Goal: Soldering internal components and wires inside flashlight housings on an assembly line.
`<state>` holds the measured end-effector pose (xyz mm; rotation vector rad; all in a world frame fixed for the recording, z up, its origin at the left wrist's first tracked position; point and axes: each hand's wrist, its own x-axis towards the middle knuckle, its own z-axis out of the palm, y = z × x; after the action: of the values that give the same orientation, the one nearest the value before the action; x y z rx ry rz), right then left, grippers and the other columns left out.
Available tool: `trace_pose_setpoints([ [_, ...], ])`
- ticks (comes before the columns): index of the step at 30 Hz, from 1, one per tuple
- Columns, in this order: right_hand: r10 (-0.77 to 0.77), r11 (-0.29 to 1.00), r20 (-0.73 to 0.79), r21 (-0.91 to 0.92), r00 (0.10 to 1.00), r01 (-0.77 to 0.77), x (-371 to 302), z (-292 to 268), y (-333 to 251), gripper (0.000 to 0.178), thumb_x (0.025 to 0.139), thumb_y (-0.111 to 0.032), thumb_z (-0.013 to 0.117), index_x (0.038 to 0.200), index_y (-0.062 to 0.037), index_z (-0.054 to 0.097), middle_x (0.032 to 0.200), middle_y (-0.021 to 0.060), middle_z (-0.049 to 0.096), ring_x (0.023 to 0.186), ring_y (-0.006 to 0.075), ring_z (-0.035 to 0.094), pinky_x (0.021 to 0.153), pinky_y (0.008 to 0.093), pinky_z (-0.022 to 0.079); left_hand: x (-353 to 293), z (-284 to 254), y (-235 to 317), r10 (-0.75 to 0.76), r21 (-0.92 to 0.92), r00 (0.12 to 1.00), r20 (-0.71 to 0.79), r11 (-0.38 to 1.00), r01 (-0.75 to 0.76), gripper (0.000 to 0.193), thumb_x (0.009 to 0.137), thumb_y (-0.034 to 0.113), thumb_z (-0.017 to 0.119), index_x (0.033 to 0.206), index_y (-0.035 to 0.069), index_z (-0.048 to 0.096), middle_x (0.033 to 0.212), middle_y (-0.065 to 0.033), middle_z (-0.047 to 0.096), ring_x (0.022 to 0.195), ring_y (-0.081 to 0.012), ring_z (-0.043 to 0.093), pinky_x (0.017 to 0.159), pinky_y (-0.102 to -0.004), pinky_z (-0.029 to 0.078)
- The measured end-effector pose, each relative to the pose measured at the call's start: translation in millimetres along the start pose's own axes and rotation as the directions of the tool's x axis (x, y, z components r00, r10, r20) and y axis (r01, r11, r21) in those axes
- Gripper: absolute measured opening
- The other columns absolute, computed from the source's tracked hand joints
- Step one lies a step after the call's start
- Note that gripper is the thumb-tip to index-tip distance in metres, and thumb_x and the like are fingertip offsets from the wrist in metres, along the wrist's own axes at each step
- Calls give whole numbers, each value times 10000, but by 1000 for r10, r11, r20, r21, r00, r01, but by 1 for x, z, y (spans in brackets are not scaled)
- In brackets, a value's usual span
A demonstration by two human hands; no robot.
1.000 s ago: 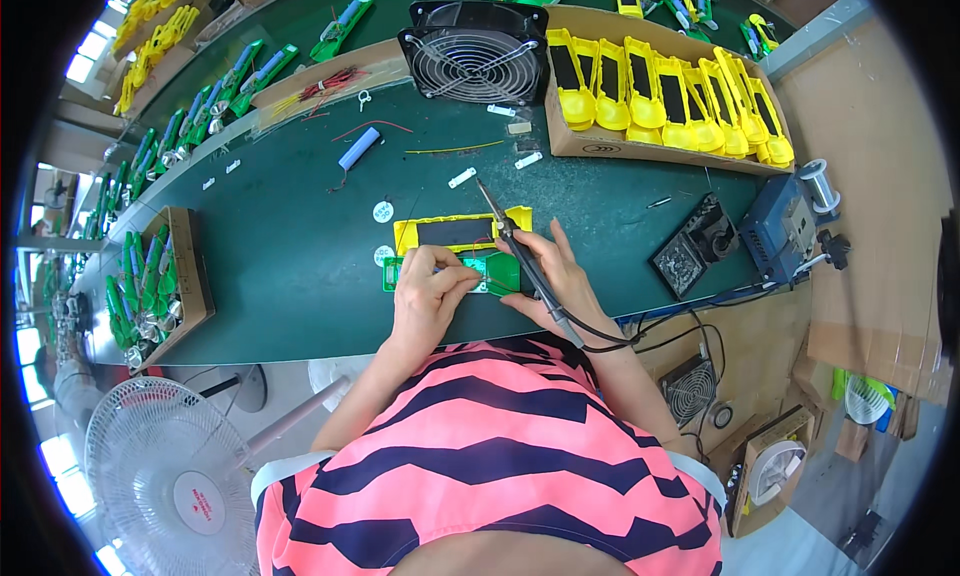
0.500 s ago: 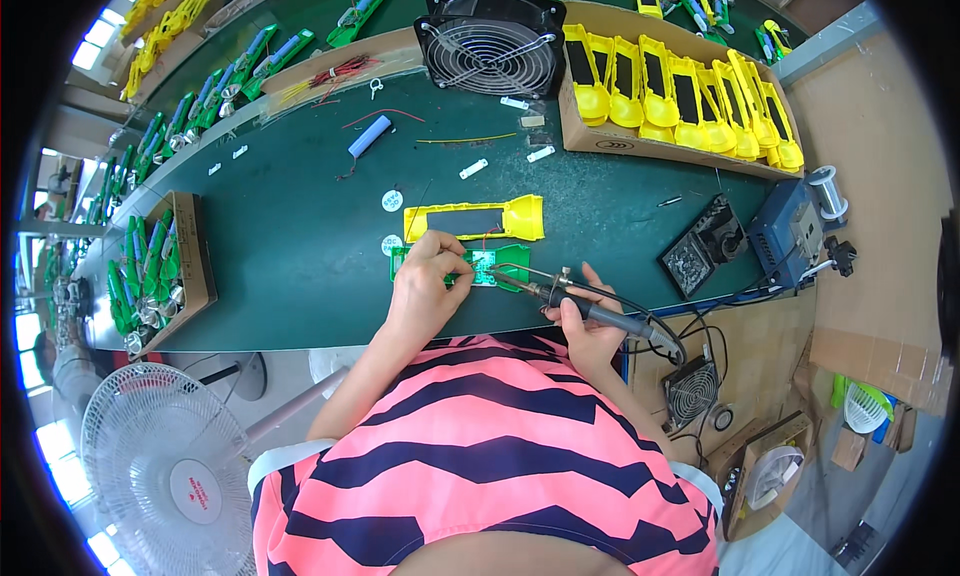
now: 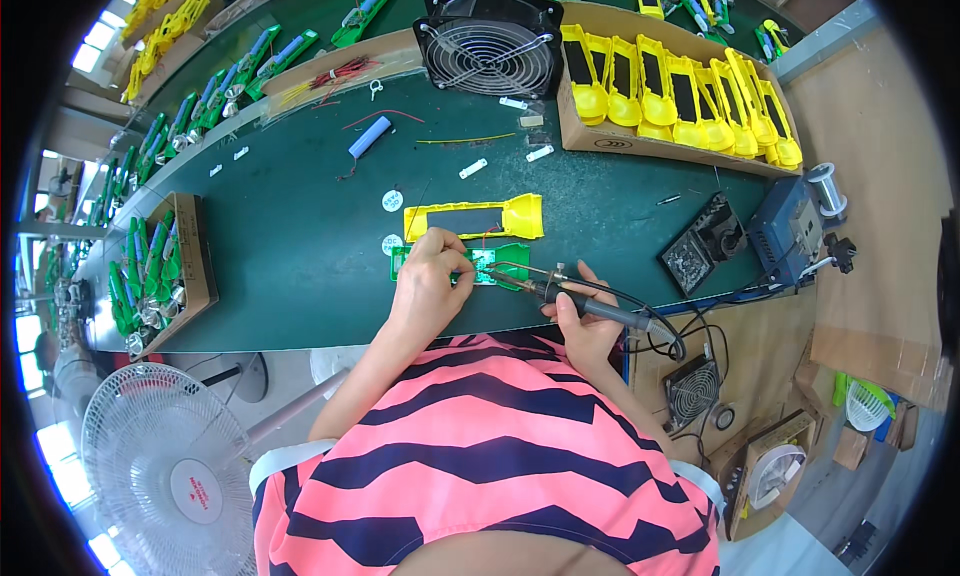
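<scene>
My right hand (image 3: 588,321) grips a soldering iron (image 3: 600,308) with a thin metal tube along it. Its tip points left onto a small circuit board (image 3: 483,265) inside a green plastic housing (image 3: 515,257). Over the housing's left part, my left hand (image 3: 432,276) is closed in a pinch beside the board; what sits between its fingertips is too small to make out. Just beyond lies a yellow housing (image 3: 523,217) with a dark panel, and thin wires run between the two housings.
A cardboard box of yellow housings (image 3: 613,143) and a black fan (image 3: 490,61) stand at the back. To the right are an iron stand (image 3: 705,244) and a blue soldering station (image 3: 787,231). A blue battery cell (image 3: 370,137) lies mid-table; a box of green assemblies (image 3: 195,266) sits left.
Almost nothing differs. The soldering iron and my right hand have shifted very slightly left, and the left hand keeps its place at the board.
</scene>
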<state>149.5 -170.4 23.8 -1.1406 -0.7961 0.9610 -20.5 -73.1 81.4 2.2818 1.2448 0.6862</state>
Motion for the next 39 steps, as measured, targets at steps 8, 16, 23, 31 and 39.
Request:
trace_pose_setpoints([
  [8,78,997,-40,17,996,-78,1,3,-9,212,783,1,586,973,58,510,1097,204,489,690,147,620,622,212,505,2,-1,2,7,24,1000,14,1000,-7,79,605,-19,640,664,4,594,853,-89,536,772,-249,549,652,-325,452],
  [16,-96,995,-59,-9,994,96,3,-5,-7,194,794,15,559,970,62,495,850,140,614,640,151,631,725,256,500,3,0,3,43,75,999,10,996,-44,82,602,-29,634,658,-1,580,835,-95,529,751,-265,540,642,-336,452],
  [23,-105,994,-50,10,993,106,-2,-10,-6,249,785,26,562,1010,70,465,863,148,605,675,144,632,733,259,506,3,1,7,49,95,999,2,994,-49,88,607,-37,633,664,-1,576,824,-99,518,754,-271,536,642,-338,450],
  [31,-5,998,-78,56,997,9,-3,-6,-14,215,773,26,572,973,61,501,746,121,625,677,139,632,909,373,409,-1,-21,3,198,234,966,-165,960,-157,276,619,55,719,832,37,545,769,-100,541,667,-243,545,585,-337,444],
  [39,-83,996,-22,-35,996,82,-2,-7,-12,153,759,-7,594,901,26,549,616,60,629,646,110,623,1036,441,183,25,-27,-32,-299,-427,945,-135,878,217,189,736,3,615,921,-28,589,804,-92,632,695,-154,598,636,-247,466],
])
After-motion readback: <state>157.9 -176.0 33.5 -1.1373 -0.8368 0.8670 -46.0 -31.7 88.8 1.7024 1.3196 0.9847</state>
